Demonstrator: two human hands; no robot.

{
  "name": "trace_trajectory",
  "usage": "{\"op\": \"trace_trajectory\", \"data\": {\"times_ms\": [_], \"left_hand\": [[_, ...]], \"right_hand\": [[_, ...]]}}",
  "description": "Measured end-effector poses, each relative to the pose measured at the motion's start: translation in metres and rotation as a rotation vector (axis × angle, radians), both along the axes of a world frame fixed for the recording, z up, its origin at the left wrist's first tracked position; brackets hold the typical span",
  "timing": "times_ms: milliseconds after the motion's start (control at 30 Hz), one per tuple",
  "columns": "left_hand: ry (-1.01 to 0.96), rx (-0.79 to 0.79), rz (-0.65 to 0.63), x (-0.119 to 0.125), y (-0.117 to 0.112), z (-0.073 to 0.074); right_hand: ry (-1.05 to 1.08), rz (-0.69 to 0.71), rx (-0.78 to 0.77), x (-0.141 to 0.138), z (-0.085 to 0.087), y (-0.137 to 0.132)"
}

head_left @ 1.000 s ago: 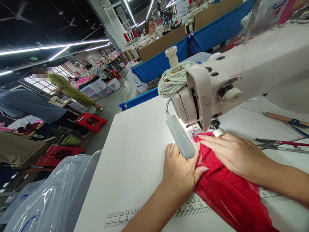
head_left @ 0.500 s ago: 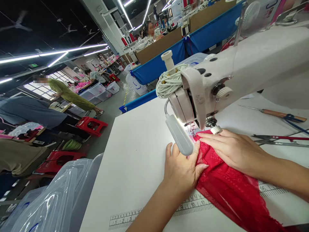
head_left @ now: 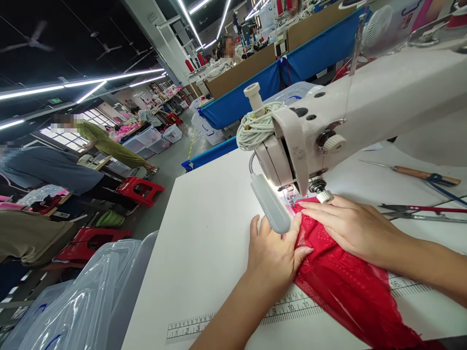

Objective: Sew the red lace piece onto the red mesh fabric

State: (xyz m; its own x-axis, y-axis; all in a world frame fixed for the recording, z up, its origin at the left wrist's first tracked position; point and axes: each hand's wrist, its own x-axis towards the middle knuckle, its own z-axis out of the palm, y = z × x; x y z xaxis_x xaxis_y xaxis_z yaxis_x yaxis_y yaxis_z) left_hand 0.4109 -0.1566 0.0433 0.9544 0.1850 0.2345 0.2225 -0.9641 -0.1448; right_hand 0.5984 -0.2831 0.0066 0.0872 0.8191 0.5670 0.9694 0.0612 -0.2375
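A piece of red lace fabric (head_left: pixel 339 282) lies on the white table, its far end under the needle area of a white sewing machine (head_left: pixel 394 102). My left hand (head_left: pixel 272 253) rests at the fabric's left edge, fingers spread, with thumb and index finger touching the cloth. The lamp hides part of its fingertips. Flat on top of the lace, my right hand (head_left: pixel 361 228) has its fingers stretched toward the presser foot (head_left: pixel 291 198). A grey lamp (head_left: pixel 272 204) hangs just above my left fingers. The fabric's near end runs off toward the lower right.
Scissors with red handles (head_left: pixel 426 213) and a wooden-handled awl (head_left: pixel 419 174) lie right of my right hand. A printed ruler (head_left: pixel 189 328) crosses the table (head_left: pixel 193 243). Clear plastic bins (head_left: pixel 95 291) stand at the left; red stools (head_left: pixel 140 190) and people are beyond.
The view has shifted very slightly. Both hands keep nearly the same place on the red lace fabric, and the fabric shows no clear movement.
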Motion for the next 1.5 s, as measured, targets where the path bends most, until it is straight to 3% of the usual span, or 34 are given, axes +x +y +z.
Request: {"op": "trace_trajectory", "data": {"times_ms": [467, 700, 933, 1233, 1367, 1500], "left_hand": [[0.046, 0.015, 0.024, -0.001, 0.004, 0.000], [-0.082, 0.005, -0.063, 0.000, 0.010, -0.002], [-0.209, -0.184, -0.321, 0.012, 0.012, 0.000], [-0.149, -0.307, -0.260, 0.009, 0.015, 0.002], [-0.176, -0.246, -0.285, 0.002, 0.018, -0.010], [-0.300, -0.179, -0.307, 0.000, 0.055, -0.052]], "right_hand": [[0.006, 0.015, -0.014, 0.002, -0.002, 0.003], [0.011, 0.036, 0.011, 0.005, -0.003, 0.002], [-0.056, 0.108, -0.045, 0.008, 0.015, 0.002], [-0.068, 0.137, -0.002, 0.010, 0.013, 0.002], [-0.055, 0.143, -0.004, 0.000, 0.024, 0.002], [-0.182, 0.069, -0.172, 0.005, 0.030, 0.011]]}}
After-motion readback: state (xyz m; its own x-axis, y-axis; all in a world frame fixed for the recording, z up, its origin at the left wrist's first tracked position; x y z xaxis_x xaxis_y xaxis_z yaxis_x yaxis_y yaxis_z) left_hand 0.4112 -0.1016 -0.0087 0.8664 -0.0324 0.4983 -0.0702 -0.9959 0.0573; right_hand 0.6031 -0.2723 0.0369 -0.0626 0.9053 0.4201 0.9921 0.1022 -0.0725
